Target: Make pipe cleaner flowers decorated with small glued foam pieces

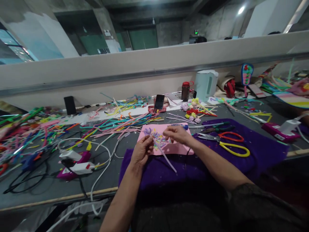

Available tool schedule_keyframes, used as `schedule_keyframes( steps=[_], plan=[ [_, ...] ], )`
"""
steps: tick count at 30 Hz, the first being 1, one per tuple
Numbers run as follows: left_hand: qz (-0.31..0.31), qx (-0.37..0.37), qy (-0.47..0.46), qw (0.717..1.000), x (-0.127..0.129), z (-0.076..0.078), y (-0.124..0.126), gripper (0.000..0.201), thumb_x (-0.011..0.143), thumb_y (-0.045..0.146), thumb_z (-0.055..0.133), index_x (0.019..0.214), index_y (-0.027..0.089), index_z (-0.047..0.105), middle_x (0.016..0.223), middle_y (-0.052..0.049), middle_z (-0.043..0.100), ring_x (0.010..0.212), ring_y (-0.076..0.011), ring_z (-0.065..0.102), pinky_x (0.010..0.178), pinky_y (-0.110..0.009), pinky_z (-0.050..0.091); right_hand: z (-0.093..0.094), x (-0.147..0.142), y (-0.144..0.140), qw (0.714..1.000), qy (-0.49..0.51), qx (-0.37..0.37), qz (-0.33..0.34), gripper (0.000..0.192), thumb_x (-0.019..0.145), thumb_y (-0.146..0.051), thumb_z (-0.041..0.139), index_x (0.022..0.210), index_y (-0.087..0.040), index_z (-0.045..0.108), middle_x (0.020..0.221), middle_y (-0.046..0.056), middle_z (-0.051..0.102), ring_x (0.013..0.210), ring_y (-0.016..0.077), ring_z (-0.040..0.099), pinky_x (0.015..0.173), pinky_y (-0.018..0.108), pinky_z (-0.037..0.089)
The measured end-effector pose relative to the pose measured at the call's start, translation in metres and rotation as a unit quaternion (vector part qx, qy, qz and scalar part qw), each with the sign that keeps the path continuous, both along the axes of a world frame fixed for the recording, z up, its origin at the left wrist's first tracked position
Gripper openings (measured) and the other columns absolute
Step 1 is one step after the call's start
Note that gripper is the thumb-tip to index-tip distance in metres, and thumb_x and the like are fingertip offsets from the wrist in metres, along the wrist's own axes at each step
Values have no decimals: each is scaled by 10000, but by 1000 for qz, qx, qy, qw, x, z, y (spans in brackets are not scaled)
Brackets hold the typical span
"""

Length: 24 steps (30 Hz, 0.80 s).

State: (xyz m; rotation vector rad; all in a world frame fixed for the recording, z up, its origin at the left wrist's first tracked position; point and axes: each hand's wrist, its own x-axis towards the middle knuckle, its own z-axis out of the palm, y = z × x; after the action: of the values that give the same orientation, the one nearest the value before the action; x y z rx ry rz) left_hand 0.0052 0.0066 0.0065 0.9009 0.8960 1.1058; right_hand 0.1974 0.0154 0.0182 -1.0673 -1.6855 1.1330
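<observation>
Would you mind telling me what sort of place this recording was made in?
Probably a shared craft workshop: the long grey workbench is strewn with coloured pipe cleaners, scissors lie on a purple cloth, and both hands work a lilac pipe cleaner over pink paper.

The fingers (147,140) of the left hand (142,151) are covering the upper end of the lilac pipe cleaner (166,158), so the grip itself is not showing. The small coloured bits (161,139) on the pink foam sheet (176,148) are looking too tiny to identify. At the right edge, a striped pastel sheet (294,98) is running out of frame.
</observation>
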Motion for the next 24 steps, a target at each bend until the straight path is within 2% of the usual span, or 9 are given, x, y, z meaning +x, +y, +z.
schedule_keyframes(
  steps=[2, 3, 4, 6, 9, 11, 15, 20, 24],
  plan=[
    [-3, -5, -18, 1000, -2, 2, 0, 322, 597, 317, 720, 732, 158, 474, 499, 91, 373, 356, -4, 316, 313, -102, 170, 7, 34, 10, 982, -118, 60, -136, 326, 768, -441, 476, 692, -147, 596, 605, 25, 593, 494, 106, 513, 457, 205, 349],
    [-6, -4, -24, 1000, -3, 2, -1, 315, 605, 315, 715, 728, 160, 470, 497, 93, 368, 354, -3, 310, 313, -101, 172, 9, 51, 15, 953, -206, 81, -209, 343, 761, -438, 482, 614, -147, 587, 573, 38, 580, 525, 126, 523, 479, 219, 342],
    [-10, -2, -26, 1000, -3, 2, -1, 306, 614, 312, 709, 728, 160, 469, 495, 93, 365, 354, -4, 307, 312, -101, 175, 9, 64, 20, 922, -293, 75, -243, 365, 739, -446, 504, 540, -148, 572, 547, 56, 572, 552, 149, 533, 497, 234, 337],
    [-12, 2, -24, 1000, -3, 2, -1, 290, 624, 305, 702, 740, 157, 481, 498, 91, 365, 357, -5, 312, 308, -101, 174, 5, 81, 27, 878, -410, 21, -245, 413, 702, -507, 525, 491, -155, 570, 537, 86, 575, 587, 183, 549, 514, 254, 332],
    [-1, 9, -20, 1000, -3, 1, -2, 282, 625, 297, 702, 760, 151, 503, 512, 84, 382, 368, -6, 329, 306, -101, 175, -6, 81, 33, 858, -474, -48, -194, 454, 618, -598, 563, 487, -164, 587, 526, 95, 573, 595, 199, 557, 515, 264, 327],
    [1, 11, -21, 1000, -4, 0, -2, 279, 623, 299, 704, 755, 150, 508, 514, 83, 393, 367, -4, 329, 310, -103, 184, -14, 74, 35, 862, -472, -64, -175, 436, 564, -593, 607, 474, -168, 586, 515, 87, 569, 588, 199, 556, 507, 265, 322],
    [1, 9, -20, 1000, -6, -1, -2, 301, 603, 310, 717, 766, 147, 524, 510, 80, 415, 355, -2, 324, 311, -109, 179, -20, 72, 36, 905, -357, -83, -216, 314, 528, -440, 677, 429, -163, 568, 427, 51, 518, 508, 167, 520, 467, 251, 305],
    [-3, 1, -32, 999, -6, -2, -2, 314, 582, 305, 731, 763, 146, 530, 507, 77, 425, 358, -3, 328, 317, -110, 178, -16, 82, 36, 932, -261, -58, -243, 221, 593, -354, 612, 527, -144, 608, 448, 19, 529, 435, 115, 464, 416, 222, 304],
    [1, 6, -34, 999, -6, -3, -1, 308, 563, 302, 741, 722, 145, 528, 503, 72, 427, 363, -6, 322, 320, -115, 170, -12, 84, 35, 949, -176, -28, -258, 252, 627, -369, 563, 582, -128, 619, 477, 5, 523, 431, 91, 433, 403, 206, 297]
  ],
)
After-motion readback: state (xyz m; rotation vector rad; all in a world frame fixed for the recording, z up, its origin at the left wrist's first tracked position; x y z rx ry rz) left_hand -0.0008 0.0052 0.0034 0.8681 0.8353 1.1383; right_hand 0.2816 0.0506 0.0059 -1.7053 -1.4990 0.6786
